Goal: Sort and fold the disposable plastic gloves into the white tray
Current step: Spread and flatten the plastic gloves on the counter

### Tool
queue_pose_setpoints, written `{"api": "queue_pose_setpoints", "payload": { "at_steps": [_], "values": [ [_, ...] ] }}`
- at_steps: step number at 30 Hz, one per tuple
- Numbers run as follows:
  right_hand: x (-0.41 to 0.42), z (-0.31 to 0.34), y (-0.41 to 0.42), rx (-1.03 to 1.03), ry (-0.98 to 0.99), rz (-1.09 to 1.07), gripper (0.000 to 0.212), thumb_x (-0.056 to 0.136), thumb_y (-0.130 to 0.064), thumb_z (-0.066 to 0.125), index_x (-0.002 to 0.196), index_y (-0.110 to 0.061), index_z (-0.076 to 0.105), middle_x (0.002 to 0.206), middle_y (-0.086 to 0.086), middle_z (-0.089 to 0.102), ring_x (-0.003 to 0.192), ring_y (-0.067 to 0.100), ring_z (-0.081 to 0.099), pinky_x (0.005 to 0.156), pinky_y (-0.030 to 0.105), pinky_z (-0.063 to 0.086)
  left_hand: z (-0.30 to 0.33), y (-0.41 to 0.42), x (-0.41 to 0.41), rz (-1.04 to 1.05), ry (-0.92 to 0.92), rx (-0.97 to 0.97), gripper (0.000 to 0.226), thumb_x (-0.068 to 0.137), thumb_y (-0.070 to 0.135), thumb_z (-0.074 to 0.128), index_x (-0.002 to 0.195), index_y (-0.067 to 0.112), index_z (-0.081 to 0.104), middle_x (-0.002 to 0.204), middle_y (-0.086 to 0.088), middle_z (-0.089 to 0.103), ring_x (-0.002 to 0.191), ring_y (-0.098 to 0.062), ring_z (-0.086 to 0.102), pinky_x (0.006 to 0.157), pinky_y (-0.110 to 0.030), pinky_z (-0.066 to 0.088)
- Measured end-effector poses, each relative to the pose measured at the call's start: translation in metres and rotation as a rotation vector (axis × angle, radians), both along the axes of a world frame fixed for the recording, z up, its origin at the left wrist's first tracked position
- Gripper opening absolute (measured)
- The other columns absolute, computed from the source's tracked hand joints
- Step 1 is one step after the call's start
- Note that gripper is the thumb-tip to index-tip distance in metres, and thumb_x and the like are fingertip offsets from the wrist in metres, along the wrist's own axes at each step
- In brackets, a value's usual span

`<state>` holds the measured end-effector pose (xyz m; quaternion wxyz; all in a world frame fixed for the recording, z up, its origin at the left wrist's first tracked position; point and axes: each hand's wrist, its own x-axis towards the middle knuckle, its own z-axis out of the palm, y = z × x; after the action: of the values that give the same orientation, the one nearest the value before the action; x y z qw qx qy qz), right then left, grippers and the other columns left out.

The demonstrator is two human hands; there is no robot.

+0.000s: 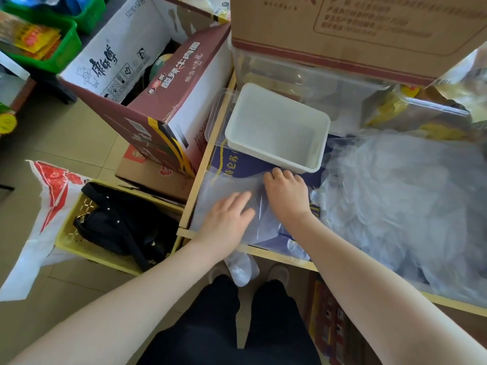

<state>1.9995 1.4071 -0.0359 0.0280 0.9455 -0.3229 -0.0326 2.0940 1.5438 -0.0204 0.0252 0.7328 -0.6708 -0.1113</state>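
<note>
The left hand lies flat, fingers straight, pressing a clear glove onto the tabletop. Beside it the right hand curls its fingers onto the glove's far edge, seemingly mid-fold. The white tray just beyond looks empty; the glove pile waits at right. Next, probably, finish the fold and lift it in.

The single head-worn camera looks steeply down and forward from close above the wooden-edged counter, its wide angle reaching the tiled floor.
</note>
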Motion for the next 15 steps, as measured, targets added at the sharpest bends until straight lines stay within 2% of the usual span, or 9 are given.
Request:
{"api": "queue_pose_setpoints", "payload": {
  "at_steps": [1, 3, 5, 7, 9, 11, 13, 15],
  "values": [
    [-0.002, 0.001, 0.0, -0.028, -0.015, 0.009, 0.03, 0.067, -0.01, 0.033, 0.066, -0.016, 0.063, 0.061, 0.001, 0.058, 0.05, 0.021, 0.056, 0.047, 0.025, 0.041, -0.002, -0.005, -0.007, 0.017, 0.025, 0.096, 0.038, 0.074, 0.015, 0.074, 0.109, 0.007, 0.062, 0.132, -0.019, 0.05, 0.121, -0.035, 0.05, 0.092, -0.041, 0.047],
    [-0.008, 0.006, -0.002, -0.102, -0.051, 0.02, 0.028, 0.068, -0.007, 0.035, 0.071, -0.015, 0.062, 0.065, 0.001, 0.058, 0.055, 0.022, 0.055, 0.053, 0.027, 0.043, -0.008, -0.012, -0.013, 0.079, 0.039, 0.221, 0.053, 0.092, 0.033, 0.053, 0.139, 0.014, 0.038, 0.149, -0.012, 0.026, 0.137, -0.029, 0.025, 0.107, -0.039, 0.03],
    [-0.023, 0.011, -0.004, -0.186, -0.117, -0.007, 0.026, 0.068, -0.004, 0.04, 0.081, -0.013, 0.06, 0.074, 0.004, 0.058, 0.063, 0.025, 0.055, 0.059, 0.03, 0.044, -0.008, -0.017, -0.015, 0.104, -0.001, 0.295, 0.059, 0.096, 0.04, 0.042, 0.147, 0.018, 0.022, 0.151, -0.009, 0.018, 0.139, -0.027, 0.016, 0.108, -0.037, 0.025],
    [-0.049, 0.013, -0.011, -0.197, -0.214, -0.141, 0.023, 0.07, -0.006, 0.053, 0.091, -0.011, 0.06, 0.085, 0.008, 0.06, 0.071, 0.03, 0.057, 0.063, 0.033, 0.045, -0.005, -0.018, -0.017, 0.091, -0.03, 0.291, 0.06, 0.096, 0.042, 0.039, 0.148, 0.021, 0.017, 0.151, -0.008, 0.017, 0.138, -0.027, 0.017, 0.106, -0.037, 0.027],
    [-0.084, 0.014, -0.023, -0.072, -0.358, -0.368, 0.03, 0.076, -0.013, 0.061, 0.106, -0.008, 0.059, 0.103, 0.015, 0.06, 0.088, 0.037, 0.057, 0.074, 0.04, 0.046, -0.002, -0.019, -0.016, 0.088, -0.022, 0.282, 0.061, 0.095, 0.043, 0.042, 0.148, 0.023, 0.019, 0.149, -0.007, 0.019, 0.136, -0.027, 0.02, 0.105, -0.037, 0.029],
    [-0.121, 0.012, -0.041, 0.128, -0.392, -0.657, 0.044, 0.089, -0.019, 0.055, 0.13, -0.006, 0.046, 0.133, 0.019, 0.047, 0.117, 0.04, 0.045, 0.094, 0.046, 0.038, 0.0, -0.021, -0.013, 0.114, 0.002, 0.256, 0.058, 0.094, 0.042, 0.045, 0.145, 0.024, 0.025, 0.147, -0.006, 0.024, 0.134, -0.026, 0.025, 0.104, -0.036, 0.031],
    [-0.155, 0.008, -0.061, 0.237, -0.264, -0.878, 0.059, 0.095, -0.028, 0.047, 0.144, -0.004, 0.026, 0.15, 0.018, 0.026, 0.133, 0.038, 0.027, 0.106, 0.045, 0.025, 0.001, -0.025, -0.012, 0.132, 0.018, 0.223, 0.051, 0.094, 0.039, 0.046, 0.14, 0.022, 0.035, 0.141, -0.006, 0.033, 0.128, -0.026, 0.033, 0.099, -0.035, 0.035],
    [-0.178, 0.003, -0.07, 0.252, -0.094, -0.936, 0.061, 0.094, -0.035, 0.046, 0.143, -0.004, 0.027, 0.149, 0.018, 0.027, 0.133, 0.036, 0.026, 0.106, 0.045, 0.024, 0.005, -0.028, -0.014, 0.149, 0.027, 0.149, 0.04, 0.093, 0.032, 0.049, 0.13, 0.017, 0.05, 0.132, -0.008, 0.043, 0.119, -0.028, 0.043, 0.093, -0.036, 0.04]
  ]
}}
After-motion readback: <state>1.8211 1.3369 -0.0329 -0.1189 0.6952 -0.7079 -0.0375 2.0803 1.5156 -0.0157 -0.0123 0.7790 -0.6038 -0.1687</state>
